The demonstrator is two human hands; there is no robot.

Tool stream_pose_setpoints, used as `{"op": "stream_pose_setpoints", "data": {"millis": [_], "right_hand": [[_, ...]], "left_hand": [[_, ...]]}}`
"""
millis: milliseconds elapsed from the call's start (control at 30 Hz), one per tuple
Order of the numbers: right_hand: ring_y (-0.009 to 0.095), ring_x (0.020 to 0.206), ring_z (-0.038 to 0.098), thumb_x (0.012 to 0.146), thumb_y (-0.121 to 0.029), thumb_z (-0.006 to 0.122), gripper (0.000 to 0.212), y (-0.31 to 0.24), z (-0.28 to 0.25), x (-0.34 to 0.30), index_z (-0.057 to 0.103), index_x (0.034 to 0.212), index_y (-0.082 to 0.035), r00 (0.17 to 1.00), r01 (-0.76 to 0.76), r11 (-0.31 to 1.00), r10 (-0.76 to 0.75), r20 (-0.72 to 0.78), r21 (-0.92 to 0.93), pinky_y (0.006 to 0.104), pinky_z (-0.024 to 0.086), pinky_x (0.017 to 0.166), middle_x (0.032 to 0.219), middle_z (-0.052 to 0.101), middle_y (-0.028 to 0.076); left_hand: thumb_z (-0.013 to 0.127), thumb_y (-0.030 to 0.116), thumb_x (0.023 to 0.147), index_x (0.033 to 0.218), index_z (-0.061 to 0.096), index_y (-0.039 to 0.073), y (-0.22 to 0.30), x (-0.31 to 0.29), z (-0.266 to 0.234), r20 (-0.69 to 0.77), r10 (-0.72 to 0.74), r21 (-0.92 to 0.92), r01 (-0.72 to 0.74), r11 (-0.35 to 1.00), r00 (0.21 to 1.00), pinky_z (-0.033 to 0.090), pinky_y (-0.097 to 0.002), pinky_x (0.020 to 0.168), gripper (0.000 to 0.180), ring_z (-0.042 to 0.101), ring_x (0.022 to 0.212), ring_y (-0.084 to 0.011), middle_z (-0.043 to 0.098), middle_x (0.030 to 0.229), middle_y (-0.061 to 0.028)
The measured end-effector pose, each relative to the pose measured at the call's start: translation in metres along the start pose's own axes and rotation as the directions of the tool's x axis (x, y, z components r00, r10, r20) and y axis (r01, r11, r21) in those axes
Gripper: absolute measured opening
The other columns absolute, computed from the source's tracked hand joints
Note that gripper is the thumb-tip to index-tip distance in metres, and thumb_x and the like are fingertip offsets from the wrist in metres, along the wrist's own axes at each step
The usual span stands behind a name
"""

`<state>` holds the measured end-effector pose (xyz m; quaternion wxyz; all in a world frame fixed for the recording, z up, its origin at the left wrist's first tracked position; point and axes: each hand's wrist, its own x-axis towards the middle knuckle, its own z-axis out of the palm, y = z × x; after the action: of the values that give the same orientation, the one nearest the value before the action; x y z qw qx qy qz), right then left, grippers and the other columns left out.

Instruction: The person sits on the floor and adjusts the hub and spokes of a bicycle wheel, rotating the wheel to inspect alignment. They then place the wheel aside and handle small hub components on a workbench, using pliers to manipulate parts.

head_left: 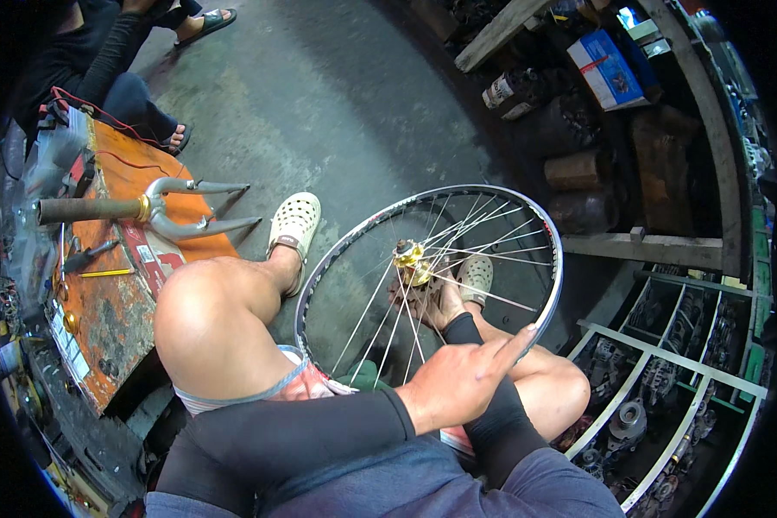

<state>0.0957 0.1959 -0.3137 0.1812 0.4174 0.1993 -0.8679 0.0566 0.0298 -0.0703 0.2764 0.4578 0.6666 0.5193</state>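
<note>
Wheel [301, 312]: frame centre, gold hub [417, 274] inside
Spokes [492, 296]: many fitted, few visible leftward; lacing perhaps unfinished
Left hand [457, 380]: finger on rim [553, 285], closure unclear
Right hand [443, 304]: by hub, clasp indiscernible

Bicycle wheel [416, 274], 1 piece, bare rim. Rim [554, 281]: dark inner face with light dots along it, silvery outer edge. Hub [408, 256]: gold-coloured, dark axle end pointing up and away. Spokes [490, 293]: thin, straight, silvery, crossing in a dense fan on the far right side, more widely spaced at near left. Pose: tilted, hub off the floor, between the person's legs [224, 302]. Near edge: partly hidden.
</note>
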Motion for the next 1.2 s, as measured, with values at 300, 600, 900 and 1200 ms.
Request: {"op": "stream_pose_setpoints", "data": {"millis": [300, 600, 900, 1200], "right_hand": [[0.046, 0.132, 0.066, 0.106, -0.081, 0.043, 0.088, 0.022, -0.016, 0.010, 0.057, 0.158, -0.011, 0.975, 0.222, 0.961, -0.221, -0.027, 0.164, 0.0653, 0.053, 0.111, 0.145, 0.068, 0.018], [0.046, 0.134, 0.065, 0.106, -0.082, 0.042, 0.090, 0.022, -0.045, 0.005, 0.056, 0.158, -0.011, 0.947, 0.320, 0.935, -0.314, -0.060, 0.150, 0.0667, 0.052, 0.112, 0.149, 0.066, 0.020], [0.046, 0.135, 0.065, 0.105, -0.082, 0.046, 0.091, -0.019, 0.006, 0.005, 0.056, 0.158, -0.009, 0.998, 0.026, 1.000, -0.026, -0.055, 0.000, 0.0685, 0.051, 0.115, 0.153, 0.063, 0.023], [0.040, 0.128, 0.069, 0.106, -0.055, 0.063, 0.064, -0.003, 0.003, 0.013, 0.065, 0.147, -0.007, 0.945, 0.322, 0.924, -0.327, -0.005, 0.205, 0.0619, 0.052, 0.116, 0.140, 0.072, 0.019]], "left_hand": [[0.065, 0.002, 0.086, 0.168, 0.042, 0.002, 0.000, 0.024, -0.025, 0.047, -0.033, 0.093, 0.028, 0.995, 0.998, 0.064, -0.0528, 0.071, 0.085, 0.078, 0.085, -0.0432, 0.073, 0.106, -0.0251], [0.067, 0.002, 0.086, 0.168, 0.043, 0.003, 0.000, 0.033, -0.036, 0.009, -0.064, 0.034, 0.063, 0.997, 0.998, 0.064, -0.0512, 0.077, 0.085, 0.077, 0.088, -0.0427, 0.074, 0.107, -0.0217], [0.067, 0.001, 0.087, 0.171, 0.034, 0.002, -0.005, 0.012, 0.000, 0.001, -0.055, -0.018, 0.055, 0.998, 0.998, 0.065, -0.0481, 0.068, 0.090, 0.078, 0.089, -0.0403, 0.071, 0.120, -0.0213], [0.068, 0.001, 0.087, 0.171, 0.035, 0.002, -0.008, -0.012, 0.008, -0.032, 0.013, -0.014, -0.013, 1.000, 0.999, 0.065, -0.0456, 0.076, 0.090, 0.078, 0.089, -0.0390, 0.069, 0.135, -0.0238]]}}
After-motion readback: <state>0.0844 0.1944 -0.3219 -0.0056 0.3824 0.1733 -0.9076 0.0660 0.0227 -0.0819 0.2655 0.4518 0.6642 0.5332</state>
